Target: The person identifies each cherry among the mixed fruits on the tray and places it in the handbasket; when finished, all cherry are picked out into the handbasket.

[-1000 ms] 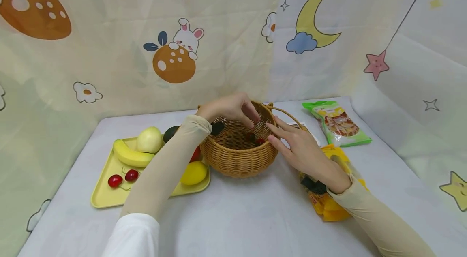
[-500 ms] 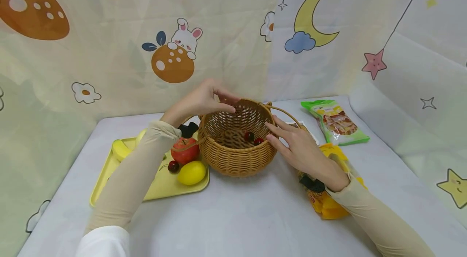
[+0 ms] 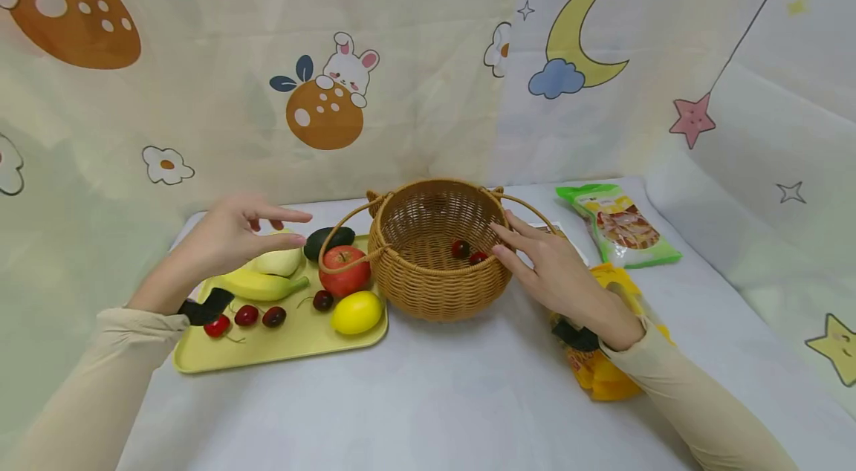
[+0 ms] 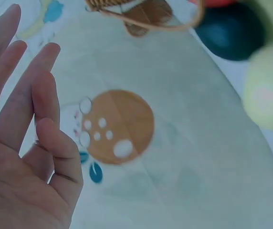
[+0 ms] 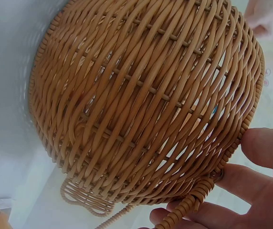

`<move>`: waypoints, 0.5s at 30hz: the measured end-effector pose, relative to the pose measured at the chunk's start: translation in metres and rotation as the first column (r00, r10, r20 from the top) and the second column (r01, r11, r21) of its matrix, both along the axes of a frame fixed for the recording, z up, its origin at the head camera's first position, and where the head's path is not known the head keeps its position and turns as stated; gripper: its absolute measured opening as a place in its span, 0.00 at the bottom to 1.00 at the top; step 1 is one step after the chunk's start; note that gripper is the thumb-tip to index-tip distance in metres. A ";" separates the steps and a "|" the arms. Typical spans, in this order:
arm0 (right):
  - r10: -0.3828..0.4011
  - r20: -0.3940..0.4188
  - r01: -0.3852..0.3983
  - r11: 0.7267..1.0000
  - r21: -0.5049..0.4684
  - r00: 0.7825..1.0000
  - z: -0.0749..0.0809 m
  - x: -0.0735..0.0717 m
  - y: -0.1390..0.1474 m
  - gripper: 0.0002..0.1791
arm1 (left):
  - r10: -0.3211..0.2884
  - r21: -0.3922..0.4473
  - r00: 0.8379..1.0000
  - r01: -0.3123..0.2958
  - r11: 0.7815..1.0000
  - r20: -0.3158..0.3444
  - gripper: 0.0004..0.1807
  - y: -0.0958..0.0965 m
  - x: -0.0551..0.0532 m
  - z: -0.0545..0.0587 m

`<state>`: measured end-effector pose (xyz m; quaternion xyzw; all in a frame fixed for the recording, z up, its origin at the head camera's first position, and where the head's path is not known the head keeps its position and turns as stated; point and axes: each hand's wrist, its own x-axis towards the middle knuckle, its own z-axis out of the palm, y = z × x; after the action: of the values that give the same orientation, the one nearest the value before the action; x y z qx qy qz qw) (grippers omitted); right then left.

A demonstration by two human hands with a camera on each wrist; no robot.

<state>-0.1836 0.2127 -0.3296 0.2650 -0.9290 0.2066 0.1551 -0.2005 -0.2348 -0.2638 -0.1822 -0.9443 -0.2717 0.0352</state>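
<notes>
A woven basket (image 3: 438,289) stands at mid-table with two dark red cherries (image 3: 460,249) inside. My right hand (image 3: 558,274) rests extended fingers against its right rim, beside the handle; the right wrist view has the fingertips by the weave (image 5: 151,95). Above the left part of a yellow tray (image 3: 281,356), my left hand (image 3: 230,237) hovers with thumb and fingers apart, holding nothing. That tray bears a banana (image 3: 257,285), a pale round fruit (image 3: 279,261) partly hidden by the hand, several cherries (image 3: 274,316), a red apple (image 3: 348,272), a lemon (image 3: 357,313) and a dark green avocado (image 3: 329,241).
Beyond the right hand lies a green-edged food bag (image 3: 618,226). A yellow-orange packet (image 3: 605,382) sits partly under the right forearm. Behind that hand a flat printed card (image 3: 575,248) shows in part. One basket handle (image 3: 334,231) hangs over the tray.
My left hand has come out from over the basket and moved left to above the tray, baring the fruit there. The right hand has stayed at the basket's rim.
</notes>
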 end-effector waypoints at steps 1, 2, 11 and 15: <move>0.002 0.003 -0.002 1.000 0.000 1.000 0.000 0.000 0.001 0.27 | 0.026 -0.005 1.000 -0.026 1.000 0.006 0.22 -0.008 0.006 -0.002; 0.003 0.006 -0.003 1.000 0.001 1.000 0.000 0.000 0.001 0.27 | 0.045 -0.003 0.999 -0.045 0.999 0.001 0.22 -0.015 0.011 -0.004; 0.008 0.030 -0.008 1.000 0.010 1.000 -0.001 0.001 0.000 0.27 | 0.125 0.018 0.990 -0.124 0.992 -0.058 0.20 -0.064 0.057 -0.041; 0.000 0.020 -0.001 1.000 0.014 1.000 0.001 0.000 0.001 0.27 | 0.177 -0.006 0.984 -0.177 0.984 -0.032 0.21 -0.081 0.069 -0.059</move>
<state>-0.1831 0.2136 -0.3288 0.2643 -0.9318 0.2028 0.1441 -0.1318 -0.3160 -0.3229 -0.1018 -0.9573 -0.2604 0.0733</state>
